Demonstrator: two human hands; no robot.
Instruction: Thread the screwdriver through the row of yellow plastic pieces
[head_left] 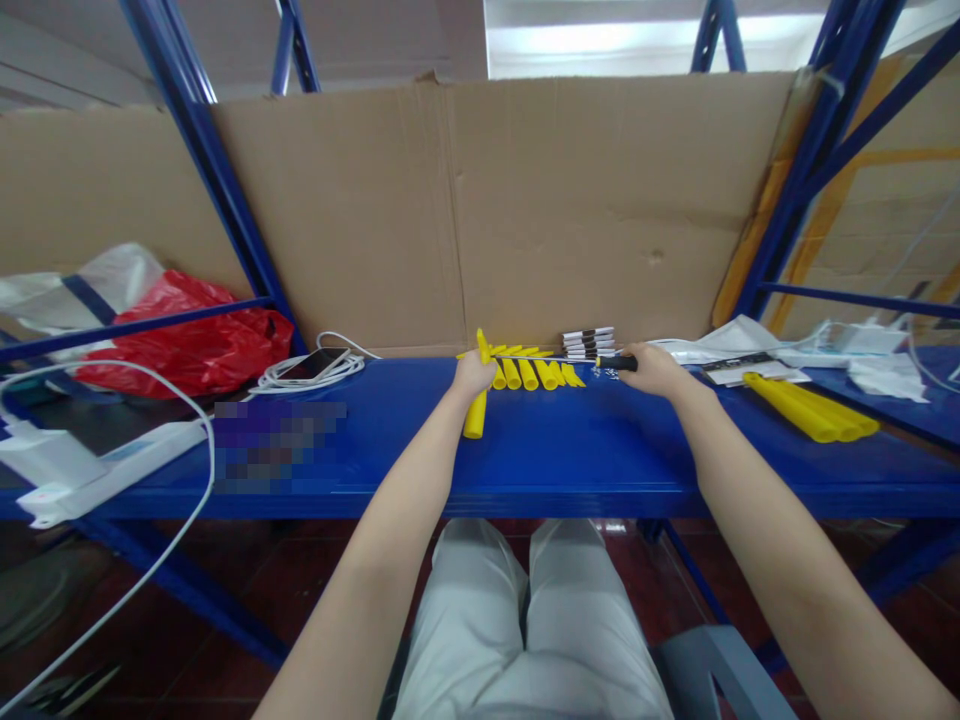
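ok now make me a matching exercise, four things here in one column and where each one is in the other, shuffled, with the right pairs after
Things
1. single yellow tube
2. black-handled tool
3. row of yellow tubes
4. red bag

Places
A. gripped in the right hand
B. left of the coiled white cable
C. held in the left hand
D. lying side by side on the blue table

Right pairs: 1-C, 2-A, 3-D, 4-B
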